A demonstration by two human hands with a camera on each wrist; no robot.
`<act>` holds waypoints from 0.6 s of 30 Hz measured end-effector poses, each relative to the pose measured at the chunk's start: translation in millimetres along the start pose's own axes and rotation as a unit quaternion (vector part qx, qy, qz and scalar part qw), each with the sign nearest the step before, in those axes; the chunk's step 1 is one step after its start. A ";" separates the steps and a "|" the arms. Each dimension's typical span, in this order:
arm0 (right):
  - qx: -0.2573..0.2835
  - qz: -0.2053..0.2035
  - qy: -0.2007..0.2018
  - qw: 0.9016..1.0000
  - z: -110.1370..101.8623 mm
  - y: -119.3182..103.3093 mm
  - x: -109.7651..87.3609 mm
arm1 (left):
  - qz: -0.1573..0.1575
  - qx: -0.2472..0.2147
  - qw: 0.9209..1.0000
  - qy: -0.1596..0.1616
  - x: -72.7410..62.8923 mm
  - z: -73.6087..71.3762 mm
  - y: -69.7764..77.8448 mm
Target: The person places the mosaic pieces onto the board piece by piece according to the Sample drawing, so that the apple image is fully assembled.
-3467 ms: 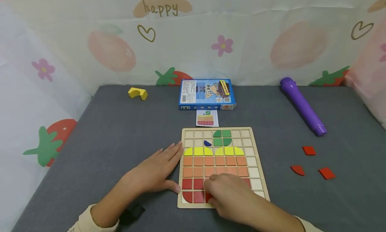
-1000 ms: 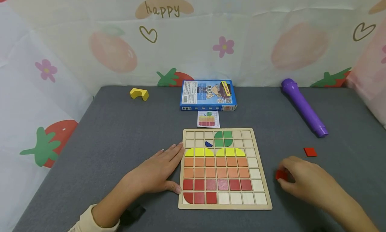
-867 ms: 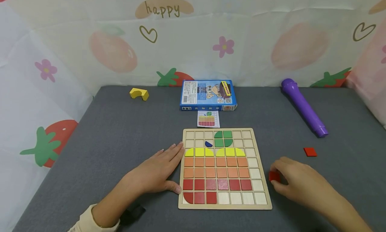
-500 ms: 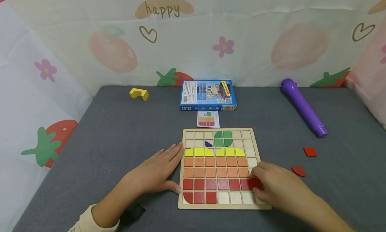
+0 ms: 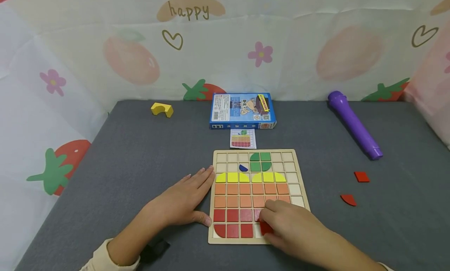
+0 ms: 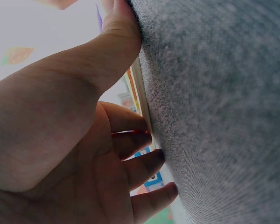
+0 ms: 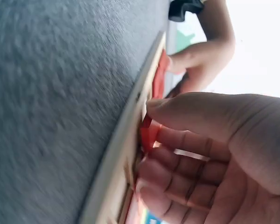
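A wooden grid board (image 5: 254,150) lies on the grey table, with green, yellow, orange and red tiles in its cells and a blue half-round tile (image 5: 243,168) near the top. My right hand (image 5: 297,230) pinches a red square tile (image 5: 265,228) between thumb and fingers, over the bottom row just right of its red tiles. In the right wrist view that tile (image 7: 149,135) is tilted close over the board. My left hand (image 5: 179,198) lies flat on the table, fingertips and thumb against the board's left edge. My right hand hides part of the lower right cells.
To the right lie a red square tile (image 5: 361,176) and a red quarter-round tile (image 5: 348,200). A purple microphone-shaped stick (image 5: 354,124) is farther back. Behind the board are a pattern card (image 5: 243,139), a blue box (image 5: 242,110) and a yellow arch block (image 5: 162,109).
My right hand has picked up a red square tile from the right of the table and carried it left over the board's bottom row. The left hand has stayed in place.
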State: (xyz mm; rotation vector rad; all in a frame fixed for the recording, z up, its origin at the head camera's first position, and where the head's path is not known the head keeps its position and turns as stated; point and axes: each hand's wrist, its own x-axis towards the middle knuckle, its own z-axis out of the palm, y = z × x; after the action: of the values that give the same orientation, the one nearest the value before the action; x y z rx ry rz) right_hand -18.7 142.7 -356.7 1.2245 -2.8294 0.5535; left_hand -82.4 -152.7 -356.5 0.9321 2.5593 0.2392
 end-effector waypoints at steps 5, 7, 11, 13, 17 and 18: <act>0.030 -0.027 0.001 0.999 5.0 -2.4 3.4 | -0.002 0.001 1.000 -0.003 0.2 -1.5 0.4; 0.042 -0.027 0.000 0.999 5.6 -1.8 4.5 | -0.001 0.001 1.000 -0.003 0.0 -2.3 0.5; 0.080 -0.021 -0.008 0.997 6.7 1.0 7.9 | -0.001 0.000 1.000 -0.002 -1.0 -2.8 0.2; 0.094 -0.014 -0.010 0.995 7.3 2.1 9.0 | 0.001 -0.001 1.000 0.000 -1.0 -2.0 -0.3; 0.095 -0.004 -0.028 0.995 6.3 2.6 7.8 | 0.006 -0.003 1.000 0.003 -1.4 -1.3 -0.2; 0.093 -0.006 -0.037 0.995 5.1 3.2 6.9 | 0.004 -0.002 1.000 0.002 -1.5 -1.2 -0.1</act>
State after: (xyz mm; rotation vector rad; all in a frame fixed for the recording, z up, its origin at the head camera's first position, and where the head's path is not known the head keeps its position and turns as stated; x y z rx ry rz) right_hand -25.1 138.2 -361.5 1.3140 -2.8844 0.8045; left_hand -81.9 -153.8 -355.0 0.9414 2.5589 0.2491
